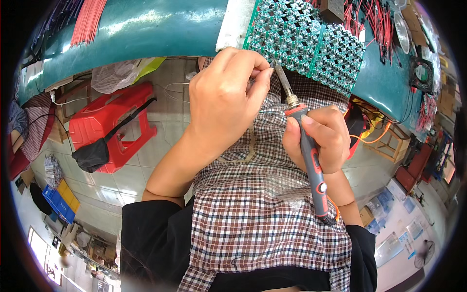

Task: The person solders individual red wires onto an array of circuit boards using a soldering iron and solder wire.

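Note:
My right hand [325, 138] is wrapped round the grey and red handle of a soldering iron [311, 163]. The iron slants up and left, its metal tip at the near edge of a panel of green circuit boards [292, 36] set with many small clear and metallic parts. Close to that tip, my left hand [226, 90] is closed in a pinch of thumb and forefinger. Whatever it pinches is too small to make out. A thin pale strand curves on the left side of this hand. Under the panel's left side is a white board [235, 27].
Pink-red wires [89, 22] lie on the green bench top [155, 34] at the far left. Red and black wires [382, 29] lie right of the panel, near a small black fan [421, 75]. A dark block [332, 9] rests behind. A red stool [109, 126] stands lower left.

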The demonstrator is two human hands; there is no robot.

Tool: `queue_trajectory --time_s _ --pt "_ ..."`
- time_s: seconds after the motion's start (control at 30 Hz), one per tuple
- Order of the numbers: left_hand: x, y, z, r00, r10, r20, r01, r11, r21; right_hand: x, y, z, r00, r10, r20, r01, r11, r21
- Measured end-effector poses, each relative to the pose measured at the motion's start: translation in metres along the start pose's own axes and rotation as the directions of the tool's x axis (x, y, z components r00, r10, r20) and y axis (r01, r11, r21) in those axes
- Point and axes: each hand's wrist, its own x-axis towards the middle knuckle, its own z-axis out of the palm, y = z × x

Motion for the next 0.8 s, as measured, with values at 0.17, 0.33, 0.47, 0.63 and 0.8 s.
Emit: queue_trajectory --time_s 0.17,0.33,0.47,0.63,0.8 --pt "0.0 0.003 -0.001 1.0 -0.018 0.012 0.018 1.0 -0.009 0.0 0.001 -0.001 1.0 0.008 0.008 -0.008 1.0 0.001" --pt "-0.001 0.005 -0.006 0.996 -0.089 0.003 0.089 0.996 -0.018 0.0 -0.002 -0.015 0.999 0.025 0.027 -0.026 0.999 0.029" --pt "-0.001 0.005 -0.009 0.998 -0.061 -0.024 0.061 0.998 0.002 0.002 -0.004 -0.018 0.999 0.036 0.02 -0.037 0.999 0.022" --pt "0.0 0.004 -0.012 0.996 -0.081 -0.029 0.081 0.996 0.022 0.008 -0.002 -0.013 0.999 0.022 0.029 -0.024 0.998 0.059" --pt "0.001 0.002 -0.011 0.997 -0.067 -0.037 0.068 0.998 0.012 0.011 0.001 -0.004 1.0 0.026 0.002 -0.026 0.998 0.064"
